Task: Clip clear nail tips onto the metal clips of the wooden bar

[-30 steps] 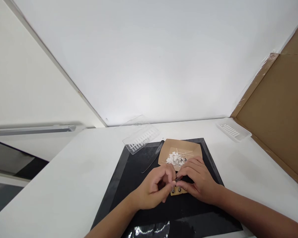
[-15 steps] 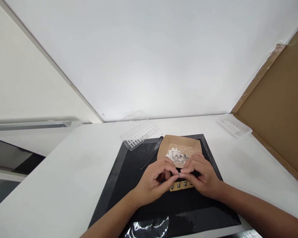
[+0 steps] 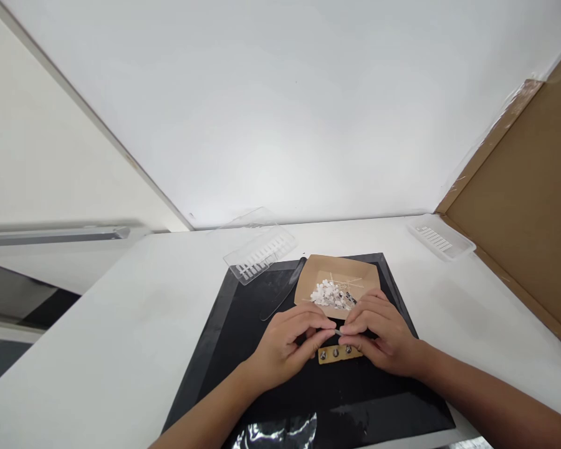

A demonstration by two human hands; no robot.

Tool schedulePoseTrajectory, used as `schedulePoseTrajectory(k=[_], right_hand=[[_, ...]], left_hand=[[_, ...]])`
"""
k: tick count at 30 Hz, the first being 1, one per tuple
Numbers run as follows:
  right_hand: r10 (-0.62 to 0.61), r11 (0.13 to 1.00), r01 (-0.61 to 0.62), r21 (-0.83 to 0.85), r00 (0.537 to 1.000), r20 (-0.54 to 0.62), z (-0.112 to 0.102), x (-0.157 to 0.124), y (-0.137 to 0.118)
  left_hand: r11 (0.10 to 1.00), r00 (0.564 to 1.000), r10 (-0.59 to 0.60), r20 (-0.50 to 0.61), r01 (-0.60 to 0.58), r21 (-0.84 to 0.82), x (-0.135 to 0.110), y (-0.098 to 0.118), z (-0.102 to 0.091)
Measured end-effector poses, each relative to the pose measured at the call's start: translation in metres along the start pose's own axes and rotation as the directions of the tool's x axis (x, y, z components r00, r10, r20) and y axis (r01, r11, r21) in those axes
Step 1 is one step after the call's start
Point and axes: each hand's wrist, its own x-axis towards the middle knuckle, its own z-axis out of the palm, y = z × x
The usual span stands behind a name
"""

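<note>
A small light-grey piece [image 3: 338, 332], too tiny to identify, is pinched between my two hands. My left hand [image 3: 290, 337] grips one end with thumb and fingertips, and my right hand [image 3: 378, 327] pinches the other end. Just below the fingertips lies a tan strip [image 3: 330, 360] bearing several round metal studs; its right end is hidden under my right hand. Beyond the hands, a brown paper sheet [image 3: 313, 271] carries a heap of small white and dark bits [image 3: 328, 294] and a few thin sticks [image 3: 346, 282].
Everything sits around a black mat [image 3: 243, 337] on a white table [image 3: 121, 324]. A dark-handled, clear curved tool [image 3: 285, 293] lies beside the paper. At the back left is an open clear case [image 3: 262, 255] with white pieces. A clear tray [image 3: 442, 239] stands near the cardboard wall [image 3: 523, 206].
Both hands keep pinching the small piece, which now sits slightly lower and more tilted between the fingertips. Little else has moved apart from a slight shift of the view.
</note>
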Motion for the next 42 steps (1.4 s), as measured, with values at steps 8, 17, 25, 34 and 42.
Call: schedulePoseTrajectory(k=[8, 17, 25, 34, 42], right_hand=[[0.039, 0.999, -0.039, -0.002, 0.999, 0.027, 0.001, -0.001, 0.002], [0.019, 0.996, -0.031, 0.082, 0.990, 0.143, -0.004, 0.001, 0.000], [-0.077, 0.995, 0.055, 0.080, 0.949, 0.306, -0.004, 0.002, -0.006], [-0.180, 0.978, 0.207, -0.009, 0.868, 0.462, 0.000, -0.003, -0.005], [-0.251, 0.952, 0.300, -0.056, 0.874, 0.417, 0.001, -0.004, -0.003]], left_hand=[[0.998, 0.998, 0.053, -0.023, -0.054, -0.018, 0.002, -0.003, 0.002], [0.970, 0.963, 0.222, 0.155, -0.235, 0.067, 0.002, -0.012, -0.015], [0.966, 0.913, 0.130, 0.386, -0.204, 0.159, -0.004, -0.020, -0.018], [0.962, 0.902, 0.107, 0.417, -0.200, 0.186, -0.005, -0.023, -0.015], [0.962, 0.913, 0.127, 0.387, -0.208, 0.175, -0.008, -0.023, -0.008]])
